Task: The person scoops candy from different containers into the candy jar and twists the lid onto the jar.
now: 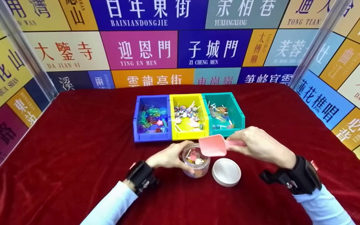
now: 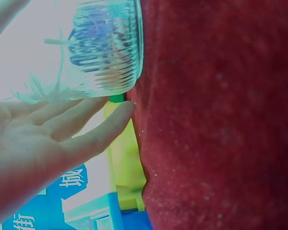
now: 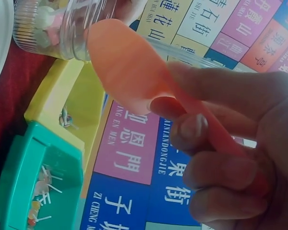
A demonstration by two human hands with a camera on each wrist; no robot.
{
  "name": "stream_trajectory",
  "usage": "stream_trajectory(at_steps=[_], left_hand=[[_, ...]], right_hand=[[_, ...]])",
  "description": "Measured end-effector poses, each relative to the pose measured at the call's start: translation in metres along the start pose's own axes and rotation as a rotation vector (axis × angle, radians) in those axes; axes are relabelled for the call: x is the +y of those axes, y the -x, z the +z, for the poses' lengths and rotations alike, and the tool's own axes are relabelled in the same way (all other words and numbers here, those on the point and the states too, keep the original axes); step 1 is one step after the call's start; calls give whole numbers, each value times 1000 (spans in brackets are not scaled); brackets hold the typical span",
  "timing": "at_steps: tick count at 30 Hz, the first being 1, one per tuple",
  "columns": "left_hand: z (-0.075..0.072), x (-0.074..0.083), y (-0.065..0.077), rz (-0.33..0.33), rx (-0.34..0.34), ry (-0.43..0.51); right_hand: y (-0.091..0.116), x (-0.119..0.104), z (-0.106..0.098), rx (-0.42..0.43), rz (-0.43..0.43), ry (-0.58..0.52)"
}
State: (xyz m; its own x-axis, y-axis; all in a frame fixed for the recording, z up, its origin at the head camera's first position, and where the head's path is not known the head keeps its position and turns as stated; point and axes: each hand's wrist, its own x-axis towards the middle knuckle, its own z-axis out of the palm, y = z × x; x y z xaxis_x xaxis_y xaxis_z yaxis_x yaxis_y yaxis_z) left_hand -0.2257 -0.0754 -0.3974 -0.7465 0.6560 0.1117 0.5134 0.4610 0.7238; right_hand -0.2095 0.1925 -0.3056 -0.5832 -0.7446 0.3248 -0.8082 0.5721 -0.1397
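Note:
My left hand (image 1: 171,156) grips a clear ribbed jar (image 1: 197,172) from its left side, thumb in front and fingers behind. Candies, some on white sticks, lie inside the jar. In my right hand (image 1: 258,145) is a pink scoop (image 1: 212,145), its handle wrapped by curled fingers in the right wrist view. The scoop's blade hangs over the right edge of the jar's mouth; whether it touches the rim I cannot tell. A white round lid (image 1: 226,172) lies on the red cloth just right of the jar. The left wrist view shows the ribbed jar (image 2: 105,52) above the fingers.
Behind the jar, three joined bins stand in a row: a blue bin (image 1: 152,136), a yellow bin (image 1: 186,135) and a teal bin (image 1: 242,120). Each holds small candies or colourful pieces. Red cloth (image 1: 89,140) covers the table, and metal posts (image 1: 31,53) rise at the back corners.

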Motion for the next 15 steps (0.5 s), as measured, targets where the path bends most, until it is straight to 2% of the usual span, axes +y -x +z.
stream_trajectory(at_steps=[11,15], left_hand=[[-4,2,1,16,-42,-45],[-10,0,2,28,-59,-19]], right_hand=[[0,13,6,-76,81,-148],[-3,19,7,-107,99,-204]])
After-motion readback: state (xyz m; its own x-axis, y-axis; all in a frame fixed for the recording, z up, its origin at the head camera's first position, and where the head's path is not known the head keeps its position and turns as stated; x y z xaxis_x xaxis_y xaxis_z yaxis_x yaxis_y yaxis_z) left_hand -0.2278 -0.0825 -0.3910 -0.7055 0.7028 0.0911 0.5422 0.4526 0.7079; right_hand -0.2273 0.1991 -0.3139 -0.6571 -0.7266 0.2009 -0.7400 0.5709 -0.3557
